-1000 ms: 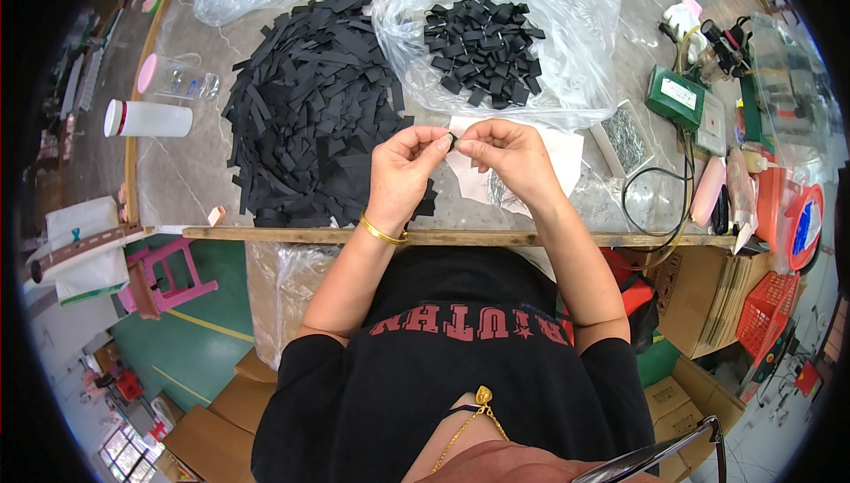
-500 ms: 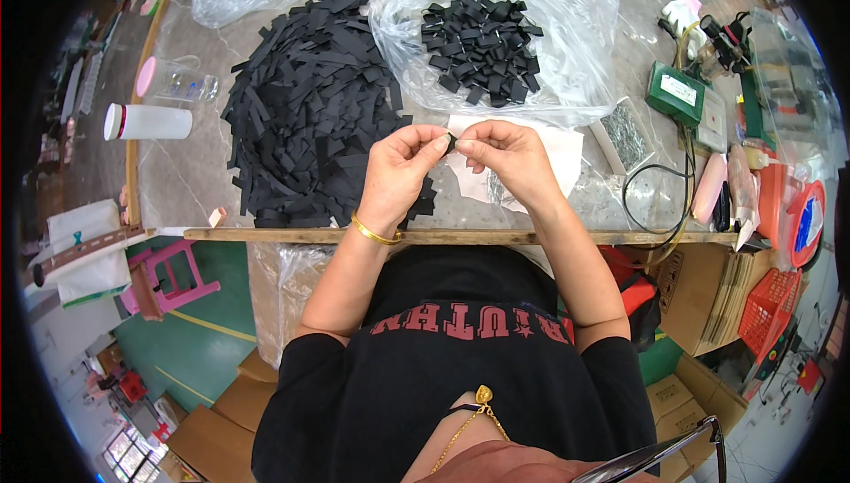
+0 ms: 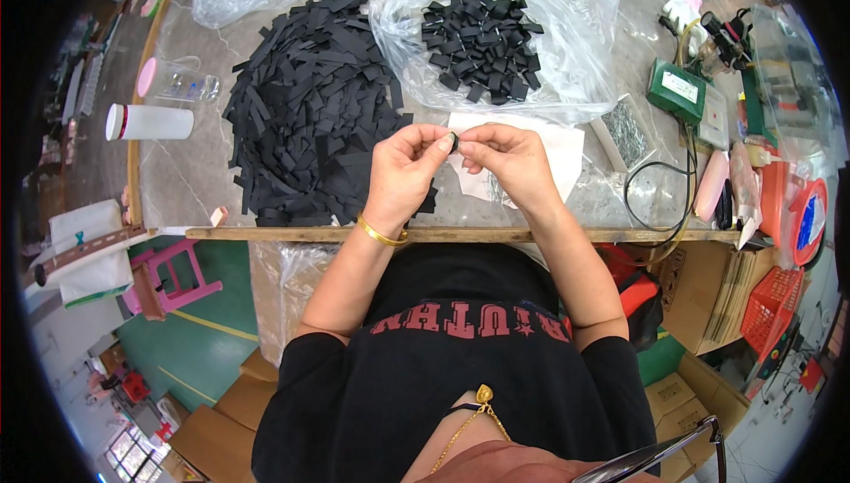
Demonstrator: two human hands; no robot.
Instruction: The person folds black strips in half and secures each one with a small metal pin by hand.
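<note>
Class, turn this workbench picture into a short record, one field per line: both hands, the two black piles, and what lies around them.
Left hand: pinching a small black piece
Right hand: fingertips at the piece's right side; exact hold unclear
Left pile: loose black strips
Right pile: small black folded pieces, on clear plastic
Under right hand: pale sheet
Right of sheet: box of thin metal bits
Far left: white bottle; clear bottle, pink lid

Gray table (image 3: 193, 184), black strip heap (image 3: 310, 111), plastic bag (image 3: 575, 58), white bottle (image 3: 159, 122)
</note>
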